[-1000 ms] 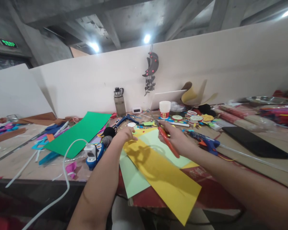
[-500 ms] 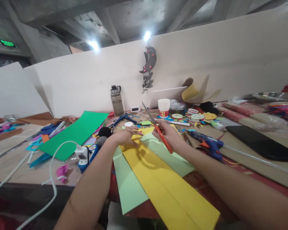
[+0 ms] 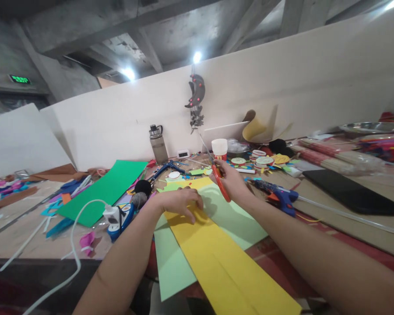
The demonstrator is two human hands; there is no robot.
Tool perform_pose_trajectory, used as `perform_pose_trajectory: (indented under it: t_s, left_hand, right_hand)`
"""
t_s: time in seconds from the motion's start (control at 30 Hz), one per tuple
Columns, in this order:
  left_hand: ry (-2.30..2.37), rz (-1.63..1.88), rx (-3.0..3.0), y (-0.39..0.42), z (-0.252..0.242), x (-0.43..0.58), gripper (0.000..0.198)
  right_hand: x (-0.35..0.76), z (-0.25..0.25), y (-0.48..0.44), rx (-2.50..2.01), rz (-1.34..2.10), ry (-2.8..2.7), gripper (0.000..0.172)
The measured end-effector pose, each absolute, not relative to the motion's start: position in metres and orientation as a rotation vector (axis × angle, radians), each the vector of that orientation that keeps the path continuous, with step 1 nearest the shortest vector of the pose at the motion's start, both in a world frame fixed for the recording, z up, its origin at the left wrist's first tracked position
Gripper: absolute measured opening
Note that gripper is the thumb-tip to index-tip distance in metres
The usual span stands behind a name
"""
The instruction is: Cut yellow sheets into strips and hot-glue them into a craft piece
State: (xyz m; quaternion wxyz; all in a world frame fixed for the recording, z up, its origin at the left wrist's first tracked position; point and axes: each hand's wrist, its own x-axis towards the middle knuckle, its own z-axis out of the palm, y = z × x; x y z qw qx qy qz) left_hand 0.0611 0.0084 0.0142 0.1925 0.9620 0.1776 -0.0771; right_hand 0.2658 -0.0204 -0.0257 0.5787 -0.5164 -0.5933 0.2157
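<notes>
Head view: the yellow sheet [image 3: 223, 262] lies on the table [image 3: 318, 197] in front of the person. It runs from the middle of the frame out toward 5 o'clock, on top of a pale green sheet [image 3: 172, 262] that shows on both sides of it. A line runs along its length; whether it is a fold or a cut cannot be told.

The sheet looks like thin craft paper or foam, so it is likely very light, limp, easy to crease and quick to slide on the sheet beneath. Judged from that, it is best pinned flat from above near its far end or pinched at a long edge, not lifted by a corner.

The left hand [image 3: 180, 202] sits at the sheet's far end, at 12 o'clock from the sheet's middle. It is palm down with the fingers stretched out and pressing on the yellow surface, so it wraps around nothing.

The right hand [image 3: 233, 181] is just beside it at 2 o'clock, raised off the paper. It is closed around the red handles of a pair of scissors [image 3: 222, 187]. The blades look closed and point up toward 11 o'clock, clear of both sheets.

A blue glue gun [image 3: 277, 196] lies at 3 o'clock from the right hand. A dark green sheet [image 3: 105, 190] lies at 9 o'clock from the left hand, well apart.
</notes>
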Motion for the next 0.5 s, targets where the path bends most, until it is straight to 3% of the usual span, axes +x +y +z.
perform_pose_trajectory:
  t_s: [0.13,0.3,0.4,0.5]
  left_hand:
    - [0.62,-0.251,2.615,0.009,0.012,0.063,0.054]
    - [0.601,-0.222,2.602,0.011,0.023,0.056,0.031]
    - [0.682,-0.096,2.581,0.017,0.038,0.037,0.032]
    - [0.843,0.106,2.31,0.024,0.048,0.012,0.034]
  right_hand:
    - [0.269,-0.031,-0.015,-1.186,0.47,-1.387,0.054]
    - [0.271,-0.029,-0.012,-1.166,0.509,-1.353,0.055]
    - [0.274,-0.025,-0.012,-1.095,0.598,-1.305,0.055]
    - [0.276,-0.019,-0.015,-1.033,0.662,-1.26,0.044]
